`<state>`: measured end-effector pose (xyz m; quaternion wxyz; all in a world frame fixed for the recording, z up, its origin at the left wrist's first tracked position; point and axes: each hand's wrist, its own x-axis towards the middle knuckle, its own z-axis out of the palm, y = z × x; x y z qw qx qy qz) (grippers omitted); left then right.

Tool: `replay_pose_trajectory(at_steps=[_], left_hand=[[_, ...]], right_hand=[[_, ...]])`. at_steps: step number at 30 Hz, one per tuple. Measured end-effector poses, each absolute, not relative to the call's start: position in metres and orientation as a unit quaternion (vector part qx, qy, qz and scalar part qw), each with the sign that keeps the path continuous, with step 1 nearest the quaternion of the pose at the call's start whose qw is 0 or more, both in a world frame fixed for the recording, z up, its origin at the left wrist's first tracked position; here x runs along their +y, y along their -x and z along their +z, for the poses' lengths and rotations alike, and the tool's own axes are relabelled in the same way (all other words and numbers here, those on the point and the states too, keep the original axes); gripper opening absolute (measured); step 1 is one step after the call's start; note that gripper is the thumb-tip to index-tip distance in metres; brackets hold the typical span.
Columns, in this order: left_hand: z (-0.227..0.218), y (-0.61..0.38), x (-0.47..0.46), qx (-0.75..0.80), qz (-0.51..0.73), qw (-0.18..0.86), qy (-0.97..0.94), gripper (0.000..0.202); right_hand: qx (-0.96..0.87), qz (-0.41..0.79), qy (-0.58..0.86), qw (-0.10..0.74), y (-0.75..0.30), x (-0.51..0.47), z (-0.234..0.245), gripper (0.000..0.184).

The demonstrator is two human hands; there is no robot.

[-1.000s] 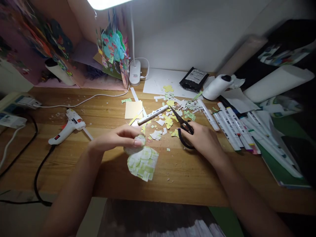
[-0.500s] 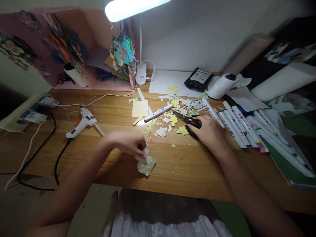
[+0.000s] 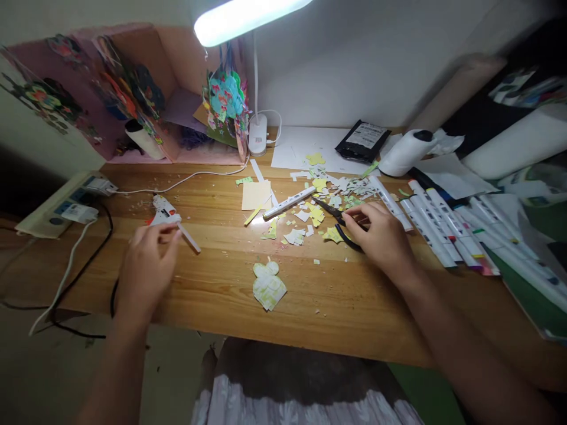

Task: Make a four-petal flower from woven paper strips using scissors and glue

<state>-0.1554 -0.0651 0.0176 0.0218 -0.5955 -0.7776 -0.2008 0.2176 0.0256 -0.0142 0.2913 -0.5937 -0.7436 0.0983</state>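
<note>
while our l. hand (image 3: 148, 258) is at the white plastic glue gun (image 3: 165, 209), we'd grasp behind the tip; r. hand (image 3: 381, 237) at black ring-handled scissors (image 3: 330, 209); can't tell either grip.

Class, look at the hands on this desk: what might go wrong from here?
The left hand is at the glue gun; if that is hot, it might burn.
The right hand is at the scissors; a careless pull could scatter nearby paper scraps.
The patchwork paper cutout lies between the hands and might get knocked.
</note>
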Motion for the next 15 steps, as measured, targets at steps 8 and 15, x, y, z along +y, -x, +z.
replay_pose_trajectory(at_steps=[8, 15], left_hand=[[-0.004, 0.204, -0.079, -0.825, -0.076, 0.103, 0.551, 0.039], [0.012, 0.214, -0.070, -0.817, -0.117, 0.049, 0.563, 0.031]], right_hand=[[-0.726, 0.174, 0.586, 0.315, -0.198, 0.009, -0.009, 0.024], [-0.719, 0.199, 0.572, 0.341, -0.191, 0.001, -0.005, 0.029]])
